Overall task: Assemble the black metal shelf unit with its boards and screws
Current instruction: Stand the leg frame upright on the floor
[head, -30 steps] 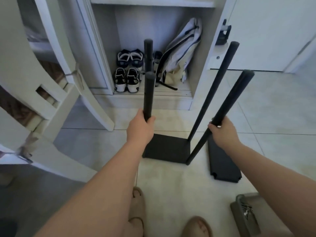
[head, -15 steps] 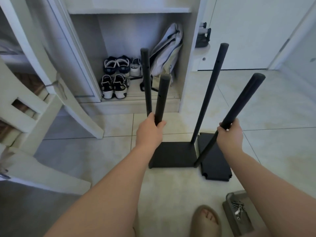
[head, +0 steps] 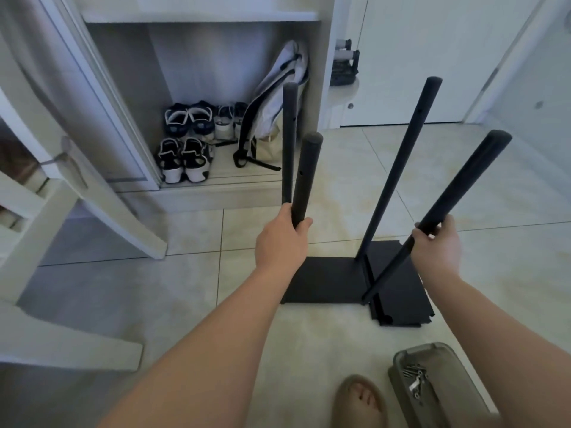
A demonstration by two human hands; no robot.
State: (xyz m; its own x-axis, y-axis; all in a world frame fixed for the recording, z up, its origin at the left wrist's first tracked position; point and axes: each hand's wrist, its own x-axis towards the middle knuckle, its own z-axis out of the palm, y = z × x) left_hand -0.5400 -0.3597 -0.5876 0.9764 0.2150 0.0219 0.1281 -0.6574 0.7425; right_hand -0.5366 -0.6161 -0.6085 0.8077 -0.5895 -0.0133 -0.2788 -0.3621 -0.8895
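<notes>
A black shelf frame stands on the tile floor: a flat black base board [head: 327, 281] with black metal poles rising from its corners. My left hand [head: 282, 242] is closed around the near left pole [head: 304, 177]. My right hand [head: 438, 244] grips the near right pole [head: 457, 196], which leans toward me. Behind them rise the far left pole [head: 289, 140] and the far right pole [head: 398, 168]. A second black board [head: 401, 299] lies flat on the floor beside the base, to its right. A grey tray [head: 401, 366] at bottom right holds several loose screws [head: 415, 378].
A white cabinet opening ahead holds shoes [head: 185, 143] and a leaning bag [head: 278, 97]. White furniture legs [head: 102, 186] stand on the left. A white door [head: 432, 57] is at the back right. My foot in a sandal [head: 360, 403] is at the bottom edge.
The view has shifted left and slightly closer over the second. The frame has turned a little, and both hands have kept their hold on the near poles.
</notes>
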